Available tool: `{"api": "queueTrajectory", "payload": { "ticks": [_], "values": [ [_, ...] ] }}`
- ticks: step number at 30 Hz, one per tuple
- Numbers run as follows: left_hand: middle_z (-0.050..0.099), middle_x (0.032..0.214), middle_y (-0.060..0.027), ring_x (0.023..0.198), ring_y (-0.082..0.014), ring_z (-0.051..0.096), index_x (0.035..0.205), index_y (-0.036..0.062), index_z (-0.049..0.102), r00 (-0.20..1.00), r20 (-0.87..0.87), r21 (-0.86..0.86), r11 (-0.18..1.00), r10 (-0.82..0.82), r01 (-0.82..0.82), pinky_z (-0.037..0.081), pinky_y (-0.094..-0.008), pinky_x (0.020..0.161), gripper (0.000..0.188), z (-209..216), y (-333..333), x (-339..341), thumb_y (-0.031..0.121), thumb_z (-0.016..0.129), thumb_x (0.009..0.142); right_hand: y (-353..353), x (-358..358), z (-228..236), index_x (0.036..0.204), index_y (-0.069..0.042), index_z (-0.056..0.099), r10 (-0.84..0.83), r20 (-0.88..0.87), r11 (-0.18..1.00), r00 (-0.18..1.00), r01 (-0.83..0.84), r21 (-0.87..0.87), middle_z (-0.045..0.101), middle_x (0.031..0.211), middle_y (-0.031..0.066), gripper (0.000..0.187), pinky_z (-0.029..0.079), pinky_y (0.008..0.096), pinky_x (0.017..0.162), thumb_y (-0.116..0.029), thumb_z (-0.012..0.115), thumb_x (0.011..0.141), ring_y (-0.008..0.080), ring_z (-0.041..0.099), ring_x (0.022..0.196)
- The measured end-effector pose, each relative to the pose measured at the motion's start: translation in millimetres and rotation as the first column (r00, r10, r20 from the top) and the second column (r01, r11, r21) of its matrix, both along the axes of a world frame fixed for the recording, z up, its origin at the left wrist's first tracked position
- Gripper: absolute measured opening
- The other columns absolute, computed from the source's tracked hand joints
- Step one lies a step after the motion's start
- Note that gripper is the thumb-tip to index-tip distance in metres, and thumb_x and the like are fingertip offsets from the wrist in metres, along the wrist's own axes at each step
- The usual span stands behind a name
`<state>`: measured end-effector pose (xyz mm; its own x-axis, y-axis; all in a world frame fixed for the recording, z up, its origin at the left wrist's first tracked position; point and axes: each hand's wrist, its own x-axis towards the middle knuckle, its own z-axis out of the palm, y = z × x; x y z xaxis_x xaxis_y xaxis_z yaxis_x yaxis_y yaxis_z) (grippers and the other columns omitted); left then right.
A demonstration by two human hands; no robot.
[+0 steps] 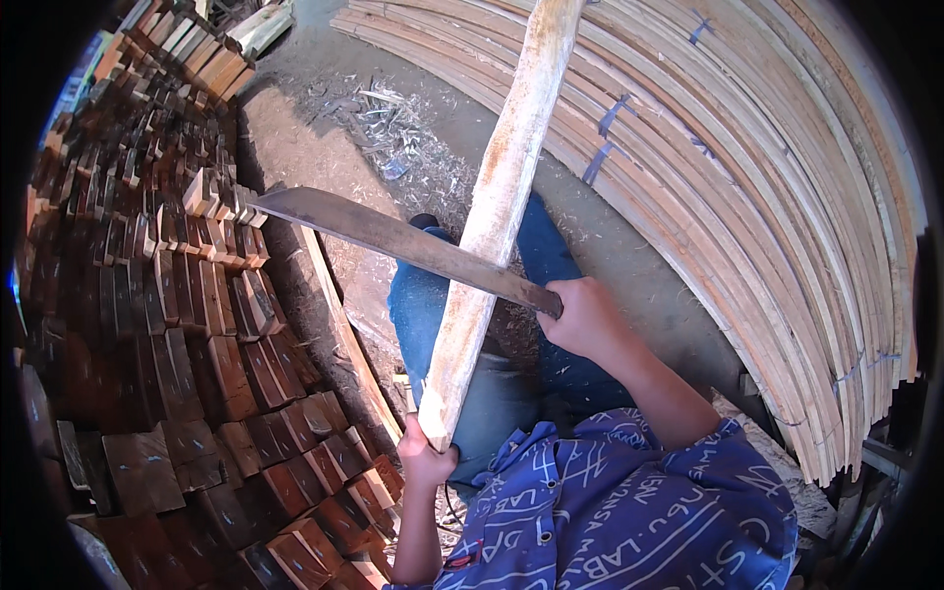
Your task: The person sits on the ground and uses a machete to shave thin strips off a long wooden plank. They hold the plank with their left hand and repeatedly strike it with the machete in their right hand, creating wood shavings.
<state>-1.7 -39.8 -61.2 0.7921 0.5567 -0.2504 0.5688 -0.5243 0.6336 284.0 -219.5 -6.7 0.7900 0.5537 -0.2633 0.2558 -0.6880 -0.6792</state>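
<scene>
A long, rough, pale wooden plank (501, 187) slants across the middle of the view, over my legs, its far end running past the top edge. My left hand (427, 454) is closed round its near end. In my right hand (582, 317) is a machete (393, 238), gripped at the handle end. The long dark blade lies crosswise above the plank, its tip pointing to the far left. Whether the blade touches the wood I cannot tell. My right fingers wrap the handle and hide most of it.
Dark stacked timber blocks (182, 462) fill the left side. Long bundled boards (728, 197), tied with blue strips, lie along the right. Wood shavings (403, 133) litter the ground ahead. A thin wooden strip (339, 315) lies beside my left leg.
</scene>
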Motion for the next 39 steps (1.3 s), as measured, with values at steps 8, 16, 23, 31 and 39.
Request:
{"api": "queueTrajectory", "payload": {
  "ticks": [8,16,23,31,39],
  "values": [
    [0.065,0.088,-0.0222,0.087,-0.0402,0.066,0.106,0.0017,0.044,0.989,-0.081,-0.265,0.959,-0.123,0.097,0.052,-0.0414,0.078,0.051,-2,25,2,0.003,0.066,0.061,-18,-28,-10,0.079,-0.001,0.066,-0.031,0.11,0.999,0.993,0.029,0.02,0.065,0.07,0.0193,0.018,0.053,0.0465,0.068,-0.017,0.07,0.072,0.0388,0.066,0.071],
    [0.063,0.091,-0.0191,0.087,-0.0303,0.065,0.11,0.0014,0.044,0.979,-0.104,-0.428,0.896,-0.178,0.117,0.05,-0.0373,0.081,0.051,11,29,16,-0.003,0.065,0.063,-7,-16,2,0.073,-0.005,0.062,0.275,0.428,0.961,0.861,-0.254,-0.106,0.066,0.069,0.0139,0.011,0.053,0.0429,0.062,-0.012,0.068,0.067,0.0314,0.068,0.068],
    [0.064,0.094,-0.0241,0.09,-0.0411,0.065,0.112,0.0001,0.044,0.977,-0.145,-0.415,0.906,-0.156,0.083,0.05,-0.0423,0.083,0.053,22,21,18,0.001,0.065,0.064,0,19,-10,0.07,-0.006,0.061,0.272,0.65,0.961,0.71,-0.235,-0.146,0.066,0.071,0.0138,0.007,0.053,0.0407,0.061,-0.011,0.065,0.067,0.0285,0.068,0.067],
    [0.065,0.094,-0.0281,0.094,-0.045,0.064,0.114,-0.0007,0.045,0.969,-0.166,-0.359,0.926,-0.185,0.116,0.051,-0.0445,0.084,0.053,36,20,27,0.003,0.065,0.065,-37,69,3,0.078,-0.003,0.066,-0.018,0.495,0.966,0.869,0.143,-0.216,0.068,0.078,0.019,0.014,0.054,0.0469,0.068,-0.012,0.07,0.069,0.0384,0.067,0.072],
    [0.065,0.1,-0.0239,0.098,-0.0348,0.066,0.121,0.0004,0.045,0.971,-0.101,-0.471,0.87,-0.217,0.146,0.05,-0.0392,0.088,0.06,23,26,30,-0.001,0.066,0.066,-11,11,2,0.073,-0.004,0.064,0.147,0.463,0.987,0.874,-0.101,-0.124,0.067,0.072,0.0153,0.012,0.054,0.0446,0.065,-0.012,0.07,0.066,0.0333,0.068,0.071]
  ]
}}
